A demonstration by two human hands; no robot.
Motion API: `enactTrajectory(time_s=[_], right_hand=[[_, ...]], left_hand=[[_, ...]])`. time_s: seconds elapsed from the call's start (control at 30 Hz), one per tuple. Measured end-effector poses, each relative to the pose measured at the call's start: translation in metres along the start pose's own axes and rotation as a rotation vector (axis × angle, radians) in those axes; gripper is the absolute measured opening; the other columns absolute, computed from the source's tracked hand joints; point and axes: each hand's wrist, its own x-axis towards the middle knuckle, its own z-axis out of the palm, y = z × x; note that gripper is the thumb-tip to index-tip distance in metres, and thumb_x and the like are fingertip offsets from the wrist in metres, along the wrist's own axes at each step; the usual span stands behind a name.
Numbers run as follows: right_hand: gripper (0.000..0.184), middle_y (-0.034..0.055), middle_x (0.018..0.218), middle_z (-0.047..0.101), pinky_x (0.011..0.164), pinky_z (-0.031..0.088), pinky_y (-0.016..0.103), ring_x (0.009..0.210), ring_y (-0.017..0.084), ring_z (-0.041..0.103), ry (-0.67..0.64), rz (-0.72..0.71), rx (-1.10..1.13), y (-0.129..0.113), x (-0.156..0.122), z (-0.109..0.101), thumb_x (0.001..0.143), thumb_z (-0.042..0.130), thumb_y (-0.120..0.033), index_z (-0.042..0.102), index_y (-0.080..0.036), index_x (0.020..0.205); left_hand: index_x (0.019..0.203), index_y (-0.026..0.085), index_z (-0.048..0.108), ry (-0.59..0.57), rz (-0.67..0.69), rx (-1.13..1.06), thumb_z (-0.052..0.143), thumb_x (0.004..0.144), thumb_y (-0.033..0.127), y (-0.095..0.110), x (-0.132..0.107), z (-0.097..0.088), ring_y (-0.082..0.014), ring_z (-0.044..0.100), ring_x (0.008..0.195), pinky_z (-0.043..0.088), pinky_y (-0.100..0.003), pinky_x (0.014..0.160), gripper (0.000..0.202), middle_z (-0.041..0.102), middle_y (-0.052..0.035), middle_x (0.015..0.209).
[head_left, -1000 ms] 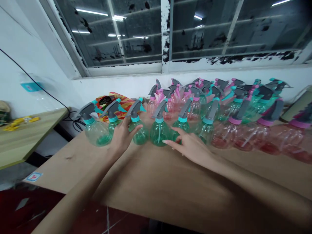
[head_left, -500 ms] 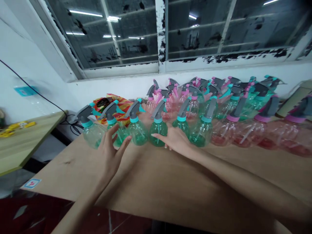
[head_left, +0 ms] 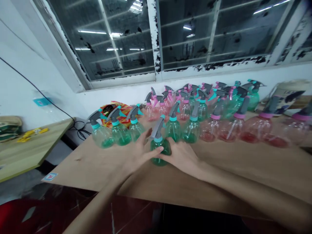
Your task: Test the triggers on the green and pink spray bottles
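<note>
Between my hands stands a green spray bottle [head_left: 161, 159] with a teal collar and a grey trigger head, pulled forward of its row. My left hand [head_left: 140, 151] wraps its left side, thumb across the front. From the right, my right hand [head_left: 184, 154] grips it, its thumb also on the front. Just behind are other green spray bottles: one [head_left: 173, 126] behind my right hand, another [head_left: 191, 131] to its right. More green bottles [head_left: 122, 135] stand upright on the left. Some of my fingers are hidden behind the held bottle.
Pink spray bottles [head_left: 229, 131] continue the row rightward. Behind them, several pink and green bottles [head_left: 185, 109] crowd against the wall. A red-yellow bag [head_left: 124, 109] lies at the back left. Black cables [head_left: 81, 130] hang between the wooden table [head_left: 97, 172] and a side table [head_left: 31, 152].
My left hand has moved right onto the green bottle, and my right hand has closed on it too. The bottle has come forward out of the row. The view has shifted slightly.
</note>
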Motion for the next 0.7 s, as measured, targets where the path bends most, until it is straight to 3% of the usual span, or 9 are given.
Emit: enactTrajectory(time_s=[0.1, 0.2, 0.37, 0.47, 0.57, 0.7], right_hand=[[0.073, 0.0149, 0.074, 0.072, 0.053, 0.045, 0.038, 0.068, 0.034, 0.068, 0.023, -0.010, -0.065, 0.005, -0.024, -0.010, 0.075, 0.045, -0.074, 0.059, -0.011, 0.108], [0.080, 0.0141, 0.068, 0.071, 0.049, 0.043, 0.035, 0.061, 0.031, 0.068, 0.042, 0.009, -0.171, 0.012, -0.043, -0.017, 0.074, 0.040, -0.078, 0.060, -0.009, 0.110], [0.086, 0.0117, 0.059, 0.069, 0.043, 0.040, 0.031, 0.051, 0.027, 0.066, 0.152, 0.024, -0.318, 0.030, -0.062, -0.023, 0.072, 0.042, -0.080, 0.060, -0.006, 0.113], [0.079, 0.0121, 0.063, 0.069, 0.043, 0.042, 0.031, 0.055, 0.026, 0.067, 0.221, -0.003, -0.316, 0.044, -0.071, -0.028, 0.071, 0.043, -0.080, 0.065, -0.009, 0.099], [0.071, 0.0124, 0.074, 0.069, 0.051, 0.049, 0.033, 0.069, 0.027, 0.067, 0.223, -0.092, -0.248, 0.065, -0.078, -0.033, 0.073, 0.042, -0.078, 0.064, -0.012, 0.088], [0.058, 0.0127, 0.102, 0.067, 0.083, 0.051, 0.043, 0.099, 0.027, 0.062, 0.122, -0.273, -0.142, 0.113, -0.083, -0.033, 0.084, 0.043, -0.064, 0.061, -0.013, 0.107]], left_hand=[[0.129, 0.019, 0.043, -0.013, 0.073, -0.064, 0.071, 0.072, 0.037, 0.021, 0.008, 0.025, -0.0295, 0.055, 0.116, 0.046, -0.048, 0.098, 0.066, 0.055, -0.0131, 0.130], [0.123, 0.021, 0.050, -0.033, 0.098, -0.061, 0.069, 0.074, 0.041, 0.036, 0.012, 0.048, -0.0278, 0.063, 0.098, 0.052, -0.046, 0.086, 0.056, 0.065, -0.0084, 0.109], [0.115, 0.022, 0.058, -0.087, 0.128, -0.088, 0.065, 0.078, 0.035, 0.043, 0.019, 0.081, -0.0243, 0.065, 0.092, 0.054, -0.038, 0.080, 0.040, 0.067, -0.0044, 0.093], [0.112, 0.024, 0.060, -0.100, 0.137, -0.123, 0.059, 0.080, 0.024, 0.045, 0.023, 0.097, -0.0204, 0.065, 0.093, 0.052, -0.034, 0.083, 0.032, 0.069, -0.0027, 0.096], [0.111, 0.028, 0.060, -0.108, 0.147, -0.145, 0.052, 0.077, 0.012, 0.050, 0.025, 0.105, -0.0161, 0.065, 0.097, 0.050, -0.029, 0.088, 0.039, 0.067, 0.0004, 0.107], [0.108, 0.026, 0.059, -0.132, 0.145, -0.181, 0.047, 0.071, 0.003, 0.057, 0.027, 0.108, -0.0159, 0.064, 0.101, 0.049, -0.028, 0.089, 0.045, 0.065, 0.0000, 0.115]])
